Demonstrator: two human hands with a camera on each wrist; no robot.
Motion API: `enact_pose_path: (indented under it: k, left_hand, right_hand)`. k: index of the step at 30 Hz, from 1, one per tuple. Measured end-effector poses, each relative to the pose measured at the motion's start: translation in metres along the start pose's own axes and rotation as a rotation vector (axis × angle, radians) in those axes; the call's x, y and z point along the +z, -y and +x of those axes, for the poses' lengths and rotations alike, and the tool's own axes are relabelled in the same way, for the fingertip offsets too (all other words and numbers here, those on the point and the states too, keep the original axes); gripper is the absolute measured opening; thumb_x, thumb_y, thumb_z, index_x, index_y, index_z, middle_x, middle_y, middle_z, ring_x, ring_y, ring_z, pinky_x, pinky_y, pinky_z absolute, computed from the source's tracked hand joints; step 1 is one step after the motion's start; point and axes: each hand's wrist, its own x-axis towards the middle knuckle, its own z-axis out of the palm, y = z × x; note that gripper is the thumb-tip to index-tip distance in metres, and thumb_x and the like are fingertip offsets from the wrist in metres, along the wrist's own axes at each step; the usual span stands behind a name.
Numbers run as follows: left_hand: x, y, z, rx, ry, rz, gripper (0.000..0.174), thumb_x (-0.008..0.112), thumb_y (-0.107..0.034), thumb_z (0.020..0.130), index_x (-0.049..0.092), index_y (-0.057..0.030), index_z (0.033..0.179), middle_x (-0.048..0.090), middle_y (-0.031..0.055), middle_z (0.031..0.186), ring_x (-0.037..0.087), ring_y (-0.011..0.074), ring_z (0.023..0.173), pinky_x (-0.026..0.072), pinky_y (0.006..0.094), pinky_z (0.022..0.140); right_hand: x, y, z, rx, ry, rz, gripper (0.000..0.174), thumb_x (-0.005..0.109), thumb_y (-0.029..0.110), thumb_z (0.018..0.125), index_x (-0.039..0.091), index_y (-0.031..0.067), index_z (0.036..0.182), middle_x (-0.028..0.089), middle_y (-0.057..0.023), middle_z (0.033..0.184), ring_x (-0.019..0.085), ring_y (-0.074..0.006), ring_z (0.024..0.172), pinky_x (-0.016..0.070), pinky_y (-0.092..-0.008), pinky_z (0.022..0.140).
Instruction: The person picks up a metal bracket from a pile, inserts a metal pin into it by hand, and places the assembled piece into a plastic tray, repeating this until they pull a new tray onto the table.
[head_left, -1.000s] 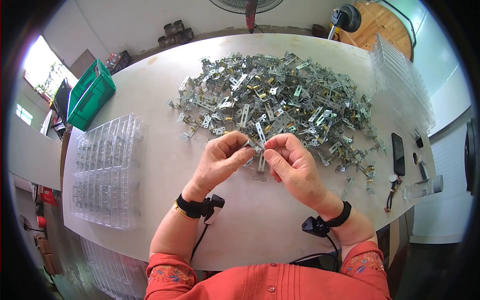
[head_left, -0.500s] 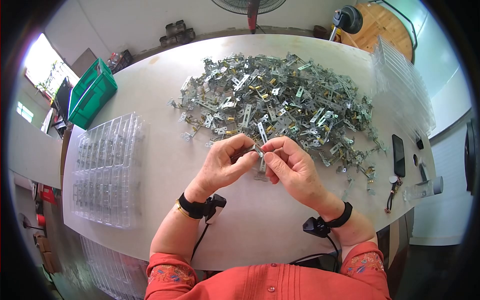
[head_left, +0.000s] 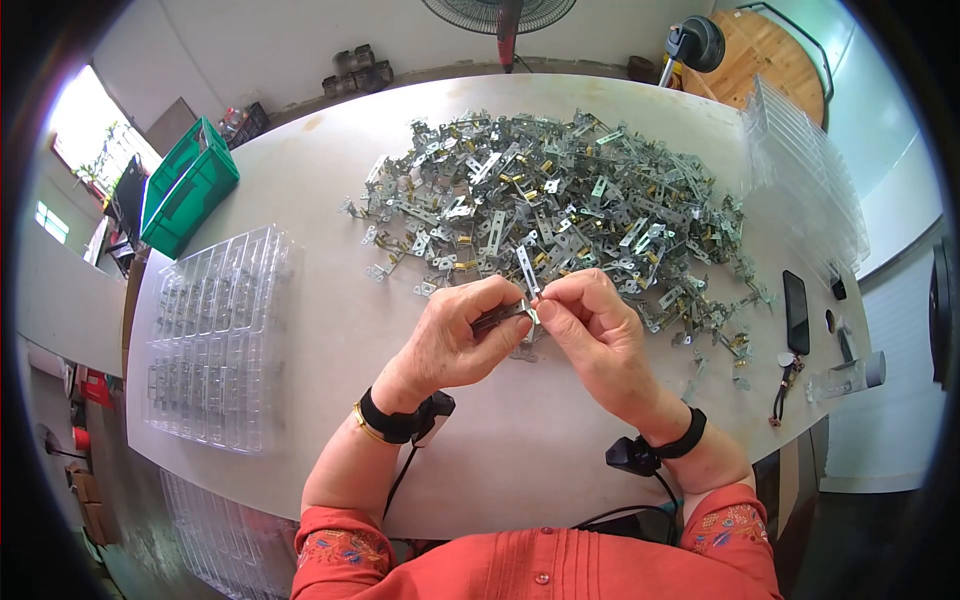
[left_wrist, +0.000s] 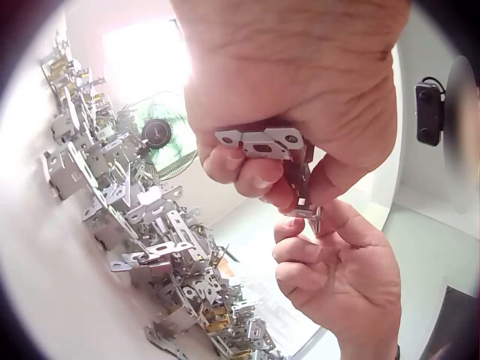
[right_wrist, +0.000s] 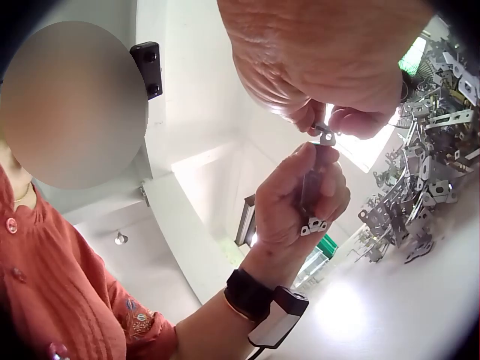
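Note:
Fingers of the left hand (head_left: 449, 335) curl round a metal bracket (left_wrist: 262, 144), whose holed end shows outside the palm in the left wrist view. At the bracket's other end, the right hand (head_left: 604, 345) pinches a small metal piece (left_wrist: 318, 219) between thumb and fingers. The two hands almost meet, just in front of a heap of metal brackets (head_left: 560, 200). In the right wrist view the left hand (right_wrist: 289, 196) stands below the right hand (right_wrist: 330, 67), with the bracket's small holed tab between them.
Clear plastic trays with metal parts (head_left: 215, 340) lie at the left, a green crate (head_left: 190, 190) behind them. Empty clear trays (head_left: 805, 170) stand at the right back. A phone (head_left: 796, 312), a keyring (head_left: 786, 378) and a clear cylinder (head_left: 850, 374) lie at the right edge.
The bracket in the left hand has turned and sits deeper within the curled fingers. Both hands have shifted slightly to the right, still close together.

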Motion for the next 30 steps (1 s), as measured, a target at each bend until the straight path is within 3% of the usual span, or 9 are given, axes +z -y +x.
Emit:
enact_pose_path:
  k: [5,6,7,9,10,11,13,16,30]
  left_hand:
    - [0.002,0.001,-0.001,0.026,0.135,0.001,0.012,0.069,-0.009,0.084,0.061,-0.0022,0.088,0.048,0.0070,0.063,0.046,0.0142,0.053,0.0383,0.0303,0.051]
    - [0.000,0.000,-0.002,-0.086,0.159,-0.052,0.012,0.069,-0.010,0.087,0.062,-0.0015,0.089,0.052,0.0030,0.065,0.045,0.0101,0.055,0.0366,0.0283,0.050]
    - [-0.001,-0.001,-0.003,-0.086,0.158,-0.052,0.012,0.069,-0.010,0.087,0.062,-0.0015,0.089,0.052,0.0030,0.065,0.045,0.0101,0.055,0.0366,0.0283,0.050]
    - [-0.001,-0.002,-0.001,-0.392,-0.012,-0.515,0.009,0.065,-0.011,0.091,0.064,-0.0013,0.091,0.054,-0.0017,0.065,0.045,0.0045,0.055,0.0350,0.0224,0.050]
    - [-0.004,-0.001,0.000,-0.446,-0.042,-0.586,0.012,0.062,-0.012,0.094,0.065,-0.0010,0.093,0.054,-0.0022,0.067,0.044,0.0035,0.056,0.0334,0.0198,0.050]
    - [-0.007,0.005,0.001,-0.429,-0.048,-0.673,0.015,0.062,-0.015,0.094,0.064,-0.0005,0.094,0.054,-0.0002,0.065,0.042,0.0042,0.054,0.0311,0.0205,0.049]
    - [-0.007,0.018,-0.002,-0.437,-0.077,-0.814,0.018,0.060,-0.018,0.095,0.063,-0.0010,0.095,0.054,0.0010,0.064,0.041,0.0060,0.051,0.0295,0.0214,0.048]
    - [-0.007,0.022,-0.003,-0.465,-0.095,-0.900,0.019,0.059,-0.020,0.096,0.062,-0.0015,0.095,0.054,0.0019,0.063,0.040,0.0077,0.050,0.0294,0.0226,0.048]
    - [-0.004,0.026,-0.005,-0.475,-0.030,-0.933,0.017,0.060,-0.018,0.096,0.062,-0.0013,0.097,0.055,0.0029,0.068,0.041,0.0078,0.052,0.0297,0.0224,0.048]
  right_hand:
    - [-0.001,0.002,-0.001,-0.014,-0.040,0.009,0.006,0.064,0.008,0.098,0.064,0.0060,0.103,0.051,0.0024,0.094,0.047,-0.0026,0.076,0.0404,-0.0193,0.064]
    - [-0.001,0.004,-0.001,-0.009,-0.080,0.051,0.006,0.063,0.009,0.099,0.063,0.0061,0.105,0.052,0.0032,0.091,0.046,-0.0017,0.074,0.0394,-0.0186,0.063]
    - [-0.002,0.009,0.000,-0.009,-0.079,0.051,0.006,0.063,0.009,0.099,0.063,0.0061,0.105,0.052,0.0032,0.091,0.046,-0.0017,0.074,0.0394,-0.0186,0.063]
    - [-0.005,0.021,0.003,0.137,-0.079,0.167,0.007,0.061,0.011,0.101,0.062,0.0066,0.107,0.054,0.0051,0.084,0.044,-0.0001,0.068,0.0382,-0.0174,0.059]
    - [-0.004,0.023,0.005,0.159,-0.087,0.144,0.009,0.059,0.015,0.103,0.061,0.0074,0.108,0.055,0.0061,0.077,0.045,0.0002,0.065,0.0377,-0.0173,0.056]
    - [-0.006,0.023,0.005,0.157,-0.091,0.143,0.009,0.059,0.015,0.103,0.061,0.0074,0.108,0.055,0.0061,0.077,0.045,0.0002,0.065,0.0377,-0.0173,0.056]
    - [-0.007,0.023,0.005,0.325,-0.001,0.143,0.012,0.059,0.018,0.103,0.061,0.0074,0.107,0.055,0.0058,0.078,0.048,-0.0003,0.065,0.0385,-0.0178,0.056]
    - [-0.005,0.016,0.003,0.337,0.076,0.136,0.012,0.059,0.019,0.103,0.062,0.0076,0.107,0.055,0.0057,0.076,0.049,-0.0014,0.065,0.0389,-0.0186,0.055]
    - [-0.001,0.010,0.003,0.343,0.073,0.090,0.010,0.057,0.014,0.103,0.061,0.0058,0.108,0.057,0.0058,0.081,0.049,-0.0023,0.069,0.0417,-0.0197,0.060]
